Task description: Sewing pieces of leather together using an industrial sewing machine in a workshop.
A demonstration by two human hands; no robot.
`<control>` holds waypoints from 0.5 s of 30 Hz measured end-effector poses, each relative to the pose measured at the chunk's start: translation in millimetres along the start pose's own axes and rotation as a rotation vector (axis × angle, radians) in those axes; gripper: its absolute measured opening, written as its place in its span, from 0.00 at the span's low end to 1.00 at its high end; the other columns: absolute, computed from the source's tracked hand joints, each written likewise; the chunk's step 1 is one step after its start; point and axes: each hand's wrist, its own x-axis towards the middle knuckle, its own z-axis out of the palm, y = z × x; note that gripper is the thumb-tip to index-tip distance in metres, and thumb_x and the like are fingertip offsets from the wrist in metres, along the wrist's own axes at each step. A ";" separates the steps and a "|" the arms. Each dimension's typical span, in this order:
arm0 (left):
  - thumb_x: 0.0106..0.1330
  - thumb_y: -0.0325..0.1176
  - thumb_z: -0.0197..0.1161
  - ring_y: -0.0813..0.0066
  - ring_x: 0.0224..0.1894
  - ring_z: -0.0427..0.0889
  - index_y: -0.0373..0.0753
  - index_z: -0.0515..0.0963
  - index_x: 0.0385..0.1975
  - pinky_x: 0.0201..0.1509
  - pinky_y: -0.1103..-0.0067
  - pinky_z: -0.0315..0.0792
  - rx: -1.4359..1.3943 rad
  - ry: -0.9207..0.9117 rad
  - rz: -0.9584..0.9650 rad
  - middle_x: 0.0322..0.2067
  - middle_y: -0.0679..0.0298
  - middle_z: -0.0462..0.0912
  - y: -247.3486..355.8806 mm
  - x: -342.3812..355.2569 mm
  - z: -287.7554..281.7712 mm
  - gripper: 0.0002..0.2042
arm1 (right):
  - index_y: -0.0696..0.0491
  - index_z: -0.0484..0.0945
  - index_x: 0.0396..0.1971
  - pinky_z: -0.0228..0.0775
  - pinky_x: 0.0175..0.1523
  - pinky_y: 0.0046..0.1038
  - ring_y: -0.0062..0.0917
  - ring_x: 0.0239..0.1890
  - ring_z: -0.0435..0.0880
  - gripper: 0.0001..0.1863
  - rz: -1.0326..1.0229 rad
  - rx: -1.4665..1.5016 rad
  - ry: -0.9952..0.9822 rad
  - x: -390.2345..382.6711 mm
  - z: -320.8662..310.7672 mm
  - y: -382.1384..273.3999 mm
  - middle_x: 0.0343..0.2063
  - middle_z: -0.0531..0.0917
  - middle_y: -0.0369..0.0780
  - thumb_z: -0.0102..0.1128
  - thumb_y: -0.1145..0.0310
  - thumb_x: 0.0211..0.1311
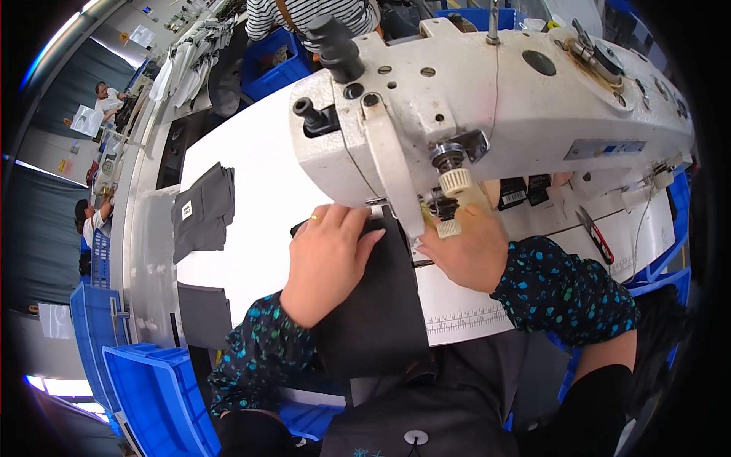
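Note:
A long strip of dark fabric (373, 320) runs from under the head of a white sewing machine (487, 84) toward me, over the table's near edge. My left hand (326, 251) lies on its upper left part, fingers bent together and thumb apart, gripping the cloth near the needle. A small white piece (375, 213), perhaps a label, shows by those fingertips. At the right of the needle area, my right hand (468, 247) has its fingers curled in beside the presser foot. The machine's thread tension knob (455, 181) partly covers them, so what they hold is hidden.
Dark grey fabric pieces (205, 209) are stacked on the white table (259, 160), with another dark piece (204, 316) nearer me. Thread snips (595, 234) and black labels (514, 193) lie to the right. Blue bins (160, 396) stand lower left. A striped-shirted person (320, 19) is beyond.

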 end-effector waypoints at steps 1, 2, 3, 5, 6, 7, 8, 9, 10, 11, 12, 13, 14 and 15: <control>0.61 0.38 0.72 0.57 0.36 0.83 0.35 0.80 0.38 0.32 0.66 0.74 -0.007 0.027 -0.063 0.33 0.55 0.82 1.5 4.1 3.6 0.14 | 0.52 0.83 0.42 0.67 0.37 0.33 0.29 0.32 0.80 0.14 -0.011 -0.016 -0.032 -0.6 0.3 0.7 0.25 0.77 0.36 0.62 0.65 0.56; 0.61 0.38 0.72 0.57 0.36 0.83 0.35 0.80 0.38 0.32 0.66 0.74 -0.006 0.028 -0.065 0.33 0.55 0.82 -3.2 5.4 12.3 0.14 | 0.52 0.83 0.42 0.67 0.37 0.33 0.29 0.32 0.80 0.14 -0.013 -0.016 -0.031 0.4 -1.3 0.7 0.25 0.77 0.36 0.62 0.65 0.56; 0.60 0.37 0.74 0.59 0.33 0.82 0.35 0.80 0.36 0.31 0.68 0.73 -0.130 -0.022 -0.137 0.30 0.56 0.81 -7.8 8.4 21.3 0.14 | 0.52 0.83 0.40 0.68 0.37 0.32 0.29 0.32 0.80 0.12 -0.047 0.009 -0.012 1.7 -3.8 0.8 0.25 0.77 0.36 0.62 0.66 0.56; 0.58 0.35 0.75 0.61 0.30 0.81 0.35 0.79 0.33 0.31 0.70 0.72 -0.250 -0.072 -0.211 0.28 0.56 0.80 -12.1 7.3 28.4 0.13 | 0.53 0.83 0.38 0.69 0.37 0.32 0.28 0.33 0.80 0.11 -0.084 0.035 0.009 2.0 -3.0 1.0 0.25 0.77 0.35 0.62 0.66 0.57; 0.57 0.34 0.74 0.59 0.30 0.81 0.35 0.80 0.33 0.34 0.69 0.74 -0.330 -0.153 -0.220 0.26 0.56 0.80 -7.3 11.6 23.3 0.12 | 0.53 0.83 0.36 0.69 0.37 0.32 0.28 0.33 0.80 0.10 -0.164 0.043 0.014 -1.2 1.6 1.3 0.26 0.77 0.35 0.62 0.66 0.57; 0.57 0.32 0.73 0.56 0.31 0.81 0.35 0.81 0.32 0.37 0.67 0.75 -0.409 -0.235 -0.228 0.24 0.57 0.80 -4.8 14.9 21.4 0.10 | 0.53 0.82 0.35 0.70 0.37 0.31 0.28 0.34 0.80 0.08 -0.243 0.051 0.019 -4.0 5.0 1.4 0.27 0.78 0.35 0.61 0.67 0.57; 0.57 0.32 0.73 0.56 0.31 0.81 0.35 0.81 0.32 0.37 0.67 0.75 -0.413 -0.239 -0.222 0.24 0.57 0.80 -7.4 17.7 24.5 0.10 | 0.53 0.82 0.35 0.70 0.37 0.31 0.28 0.34 0.80 0.08 -0.236 0.048 0.016 -5.7 6.6 0.7 0.27 0.78 0.35 0.61 0.67 0.57; 0.56 0.31 0.74 0.57 0.29 0.81 0.35 0.81 0.30 0.36 0.69 0.75 -0.482 -0.252 -0.157 0.22 0.57 0.80 -12.6 19.1 26.1 0.09 | 0.53 0.82 0.34 0.70 0.37 0.31 0.28 0.33 0.80 0.08 -0.195 0.048 0.008 -5.4 8.0 -1.4 0.28 0.78 0.35 0.61 0.67 0.56; 0.56 0.31 0.74 0.59 0.27 0.81 0.35 0.82 0.29 0.34 0.70 0.75 -0.552 -0.264 -0.092 0.20 0.58 0.80 -17.5 20.5 26.4 0.08 | 0.53 0.83 0.33 0.69 0.37 0.31 0.27 0.33 0.80 0.07 -0.153 0.046 0.000 -4.8 8.6 -3.1 0.29 0.79 0.35 0.61 0.68 0.56; 0.54 0.26 0.76 0.76 0.26 0.76 0.38 0.79 0.30 0.31 0.78 0.70 -0.585 -0.325 -0.102 0.23 0.66 0.77 -21.8 21.6 24.7 0.10 | 0.53 0.83 0.33 0.69 0.37 0.31 0.27 0.33 0.80 0.07 -0.152 0.047 0.001 -3.1 6.9 -3.4 0.29 0.79 0.35 0.61 0.68 0.56; 0.54 0.26 0.76 0.76 0.26 0.76 0.38 0.79 0.30 0.31 0.78 0.70 -0.586 -0.327 -0.101 0.23 0.66 0.77 -24.0 22.6 24.2 0.10 | 0.53 0.83 0.34 0.69 0.37 0.31 0.27 0.33 0.79 0.08 -0.056 0.003 0.054 -0.5 4.1 -1.7 0.30 0.79 0.35 0.60 0.68 0.55; 0.54 0.26 0.77 0.76 0.27 0.76 0.38 0.79 0.30 0.33 0.78 0.71 -0.611 -0.368 -0.117 0.24 0.67 0.78 -25.4 23.4 23.7 0.10 | 0.53 0.84 0.35 0.70 0.38 0.30 0.27 0.33 0.79 0.10 0.040 -0.041 0.108 1.3 2.7 0.6 0.30 0.80 0.35 0.60 0.68 0.55; 0.53 0.26 0.77 0.76 0.28 0.77 0.38 0.79 0.30 0.34 0.78 0.71 -0.635 -0.409 -0.133 0.25 0.67 0.78 -26.4 23.7 23.9 0.11 | 0.53 0.84 0.35 0.70 0.38 0.30 0.27 0.33 0.79 0.10 0.041 -0.041 0.106 1.4 3.5 4.0 0.30 0.80 0.35 0.60 0.68 0.55; 0.53 0.26 0.77 0.76 0.28 0.77 0.38 0.79 0.30 0.34 0.78 0.71 -0.636 -0.410 -0.128 0.25 0.67 0.78 -27.5 22.5 25.5 0.11 | 0.53 0.84 0.34 0.70 0.37 0.30 0.27 0.33 0.79 0.09 0.003 -0.082 0.115 1.0 3.6 8.0 0.30 0.79 0.35 0.60 0.68 0.55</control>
